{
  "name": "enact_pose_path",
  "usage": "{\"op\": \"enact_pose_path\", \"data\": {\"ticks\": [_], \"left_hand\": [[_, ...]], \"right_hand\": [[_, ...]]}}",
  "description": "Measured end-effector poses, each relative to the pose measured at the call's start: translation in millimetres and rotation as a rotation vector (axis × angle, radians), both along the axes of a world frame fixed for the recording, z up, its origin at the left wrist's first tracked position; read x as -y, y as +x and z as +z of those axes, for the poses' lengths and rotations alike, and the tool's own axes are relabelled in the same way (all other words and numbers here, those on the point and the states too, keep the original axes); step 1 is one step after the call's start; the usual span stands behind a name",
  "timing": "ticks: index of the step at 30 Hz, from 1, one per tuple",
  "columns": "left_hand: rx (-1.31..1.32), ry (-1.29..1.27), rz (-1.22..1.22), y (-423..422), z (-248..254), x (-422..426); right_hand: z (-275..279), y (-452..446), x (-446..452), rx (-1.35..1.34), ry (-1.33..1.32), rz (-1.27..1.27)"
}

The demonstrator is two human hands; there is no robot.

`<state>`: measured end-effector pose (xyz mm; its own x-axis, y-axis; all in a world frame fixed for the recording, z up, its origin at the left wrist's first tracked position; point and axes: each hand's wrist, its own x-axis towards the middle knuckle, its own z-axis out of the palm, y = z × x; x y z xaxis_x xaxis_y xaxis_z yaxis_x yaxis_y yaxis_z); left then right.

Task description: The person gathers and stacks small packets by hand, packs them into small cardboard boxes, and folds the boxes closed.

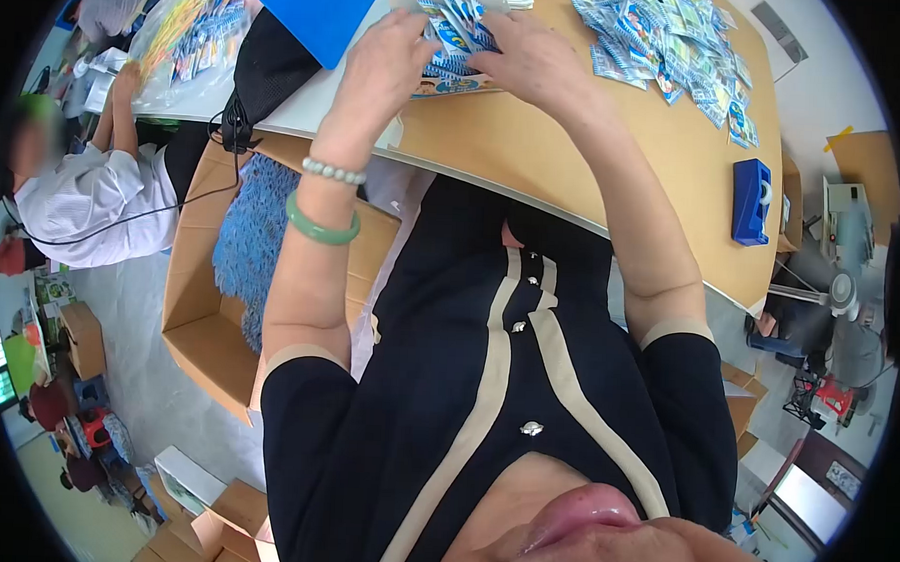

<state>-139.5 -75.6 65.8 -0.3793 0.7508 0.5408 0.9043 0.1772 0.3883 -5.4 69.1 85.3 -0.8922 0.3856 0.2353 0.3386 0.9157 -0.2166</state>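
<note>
A small open carton [455, 86] with printed sides stands at the table's far side. Blue-and-white sachets [457, 29] stand packed inside it. My left hand [390, 56], its wrist carrying a beaded bracelet and a green bangle, curls its fingers on the sachets from the left. From the right, my right hand [532, 58] has its fingers and thumb against the same sachets. Both hands grip at the carton's opening, and some fingertips are hidden among the sachets. A big heap of similar sachets [666, 46] lies to the right of my right hand.
The table [534, 150] carries a blue tape dispenser [751, 202] near its right end. Left of the carton are a blue panel [316, 14], a black bag [269, 72] and a plastic bag of sticks [191, 39]. A cardboard box [206, 302] stands below. Another person [101, 204] sits left.
</note>
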Motion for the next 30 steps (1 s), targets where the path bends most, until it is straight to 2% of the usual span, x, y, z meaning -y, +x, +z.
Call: {"op": "enact_pose_path", "data": {"ticks": [2, 5, 11, 13, 14, 16, 17, 20, 22, 25, 28, 30], "left_hand": [[0.023, -0.018, -0.034, 1.9, 0.1, 4.3], [0.077, -0.053, -0.110, 3.3, -3.5, 6.2], [-0.230, -0.063, 0.100, 8.1, -23.7, -15.9], [-0.307, -0.045, 0.145, 10.4, -24.3, -16.4], [-0.243, -0.124, 0.147, 14.3, -22.1, -11.8], [-0.119, -0.280, 0.153, 19.1, -13.4, -4.6], [-0.124, -0.280, 0.150, 18.0, -8.4, -3.1], [-0.060, -0.031, 0.130, 14.3, 4.8, 1.8], [-0.073, 0.021, 0.077, 8.1, 0.6, -9.3], [-0.114, 0.119, -0.054, -0.9, -4.4, -34.9], [0.218, -0.094, -0.107, -4.5, -7.0, -55.6], [0.198, -0.157, -0.105, -9.8, -11.6, -64.6]], "right_hand": [[-0.2, 7.7, -5.1, -0.047, -0.030, 0.099], [-4.6, 5.5, -10.2, -0.064, -0.017, 0.114], [-11.1, -4.7, -13.4, -0.164, -0.030, 0.166], [-14.0, -10.5, -9.4, -0.025, 0.072, 0.107], [-15.6, -12.2, -8.5, 0.042, 0.122, 0.076], [-19.7, -10.8, -9.6, 0.004, 0.154, 0.091], [-22.3, -7.7, -9.2, -0.027, 0.185, 0.104], [-14.8, 1.8, -5.2, -0.068, 0.172, 0.119], [-6.7, 4.9, -2.6, -0.098, 0.074, 0.116], [-5.3, -4.7, -4.3, -0.130, 0.137, 0.012], [-11.0, -14.3, -13.0, -0.132, 0.164, -0.062], [-18.1, -17.1, -17.1, -0.096, 0.159, -0.072]]}}
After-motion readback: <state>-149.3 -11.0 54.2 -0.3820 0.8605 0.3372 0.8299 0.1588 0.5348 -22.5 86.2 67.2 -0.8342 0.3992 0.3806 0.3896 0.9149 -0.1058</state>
